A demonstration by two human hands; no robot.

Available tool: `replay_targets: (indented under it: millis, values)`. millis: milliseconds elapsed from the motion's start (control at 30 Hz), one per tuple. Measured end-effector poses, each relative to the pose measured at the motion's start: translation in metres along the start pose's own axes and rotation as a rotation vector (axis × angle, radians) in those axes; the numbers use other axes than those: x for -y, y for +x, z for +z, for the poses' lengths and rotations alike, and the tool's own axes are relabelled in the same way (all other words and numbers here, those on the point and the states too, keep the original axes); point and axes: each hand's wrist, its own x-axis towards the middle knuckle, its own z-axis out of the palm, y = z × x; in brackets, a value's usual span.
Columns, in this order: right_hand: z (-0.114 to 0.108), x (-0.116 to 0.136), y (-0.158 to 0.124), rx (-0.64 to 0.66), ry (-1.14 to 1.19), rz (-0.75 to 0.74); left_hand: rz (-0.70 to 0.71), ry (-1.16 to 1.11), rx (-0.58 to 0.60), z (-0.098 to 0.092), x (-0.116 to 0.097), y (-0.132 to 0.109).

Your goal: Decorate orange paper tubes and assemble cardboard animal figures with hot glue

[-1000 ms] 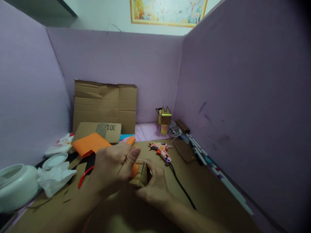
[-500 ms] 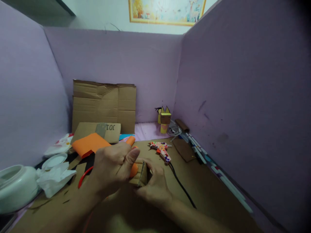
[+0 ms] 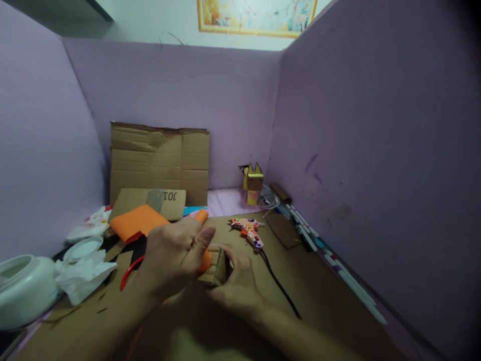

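A small cardboard box [image 3: 214, 273] with a corrugated edge is between my hands, low in the middle of the view. My right hand [image 3: 240, 283] grips its right end, fingers over the top and thumb below. My left hand [image 3: 176, 250] is closed at the box's left side, with an orange piece [image 3: 205, 261] showing just under its thumb; most of that piece is hidden. Just behind my left hand lies an orange roll [image 3: 202, 216]. A flower-patterned glue gun [image 3: 248, 231] rests beyond my right hand, its black cord trailing toward me.
Orange sheet [image 3: 139, 223], red handle [image 3: 130, 273], white tissue [image 3: 84, 276] and white pot [image 3: 26, 291] are at left. Cardboard sheets [image 3: 160, 160] lean at the back, left of an animal figure [image 3: 254, 185]. Markers [image 3: 349, 281] line the right wall.
The whole view has shifted slightly. My hands keep nearly the same grip around the box and the orange piece.
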Motion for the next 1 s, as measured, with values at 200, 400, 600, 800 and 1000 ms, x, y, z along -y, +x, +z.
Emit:
replay_targets:
  millis: [200, 400, 600, 800, 1000]
  values:
    - [0.003, 0.001, 0.001, -0.001, 0.02, 0.124, -0.143, 0.102, 0.166, 0.004, -0.001, 0.01]
    - [0.003, -0.001, 0.002, 0.004, 0.039, 0.202, -0.234, 0.215, 0.288, 0.007, -0.005, 0.021]
    - [0.002, 0.001, 0.003, 0.007, 0.057, 0.232, -0.231, 0.257, 0.308, 0.006, -0.008, 0.023]
    - [0.0, 0.002, 0.005, 0.0, 0.014, 0.212, -0.189, 0.295, 0.264, 0.008, -0.011, 0.024]
    - [0.001, 0.001, 0.003, -0.003, 0.0, 0.181, -0.198, 0.303, 0.263, 0.007, -0.011, 0.021]
